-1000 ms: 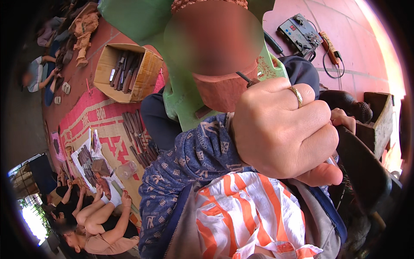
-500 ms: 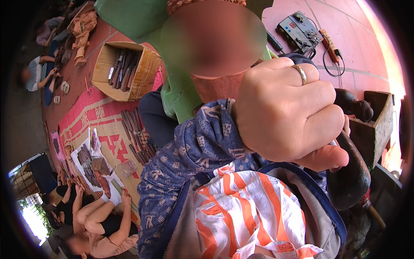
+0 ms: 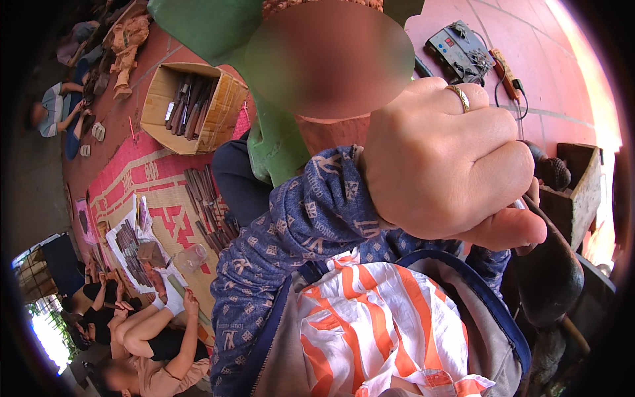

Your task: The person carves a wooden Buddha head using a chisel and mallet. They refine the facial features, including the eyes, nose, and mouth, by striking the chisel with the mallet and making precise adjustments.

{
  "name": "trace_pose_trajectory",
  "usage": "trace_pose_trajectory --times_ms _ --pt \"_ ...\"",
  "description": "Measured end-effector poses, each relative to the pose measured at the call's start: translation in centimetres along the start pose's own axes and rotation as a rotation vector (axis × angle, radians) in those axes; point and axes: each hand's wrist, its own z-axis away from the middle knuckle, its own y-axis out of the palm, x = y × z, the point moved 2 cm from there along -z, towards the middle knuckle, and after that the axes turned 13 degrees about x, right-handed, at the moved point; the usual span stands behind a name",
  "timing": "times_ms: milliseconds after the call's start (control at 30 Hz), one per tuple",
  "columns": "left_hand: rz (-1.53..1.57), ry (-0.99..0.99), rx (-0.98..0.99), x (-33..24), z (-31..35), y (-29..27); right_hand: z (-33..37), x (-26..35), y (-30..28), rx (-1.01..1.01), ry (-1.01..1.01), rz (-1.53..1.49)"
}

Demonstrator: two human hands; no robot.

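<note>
My left hand (image 3: 450,159), with a gold ring, is a closed fist. Its arm crosses from the lower left in a blue patterned sleeve. Between its fingers and thumb a bit of a slim metal tool (image 3: 520,205) shows; the rest is hidden. Right beside the thumb hangs a dark, rounded wooden mallet (image 3: 550,281). Of my right arm only part of a sleeve (image 3: 488,268) appears; that hand is hidden behind the left. Just beyond the fist stands a carved reddish wooden head (image 3: 334,132), its middle blurred and its curled hair at the top edge.
A cardboard box (image 3: 228,109) holds several chisels. More chisels (image 3: 205,202) lie on a red-and-tan mat (image 3: 112,185). At far right are an electrical box (image 3: 456,49), a power strip (image 3: 506,73) and a wooden crate (image 3: 582,178). Other people (image 3: 175,377) sit at left.
My left fist has shifted slightly to the right and up. The dark mallet has moved a little to the right as well.
</note>
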Motion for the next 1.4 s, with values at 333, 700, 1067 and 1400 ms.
trace_pose_trajectory --times_ms 333,700,1067,1400 --pt "0.185 -0.076 -0.011 0.7 -1.2 -1.2 -2.1 1.7 -2.2 -0.303 -0.065 0.088" --pt "0.198 -0.088 0.072 0.7 -0.7 -1.9 -1.7 2.0 -3.9 -0.114 -0.054 0.262" --pt "0.255 -0.064 0.111 0.3 -0.5 -2.7 -0.3 1.9 -3.2 -0.209 -0.025 -0.024" --pt "0.137 -0.168 0.412 -6.2 3.0 -5.3 0.8 1.3 -0.5 -0.161 -0.224 -0.217"
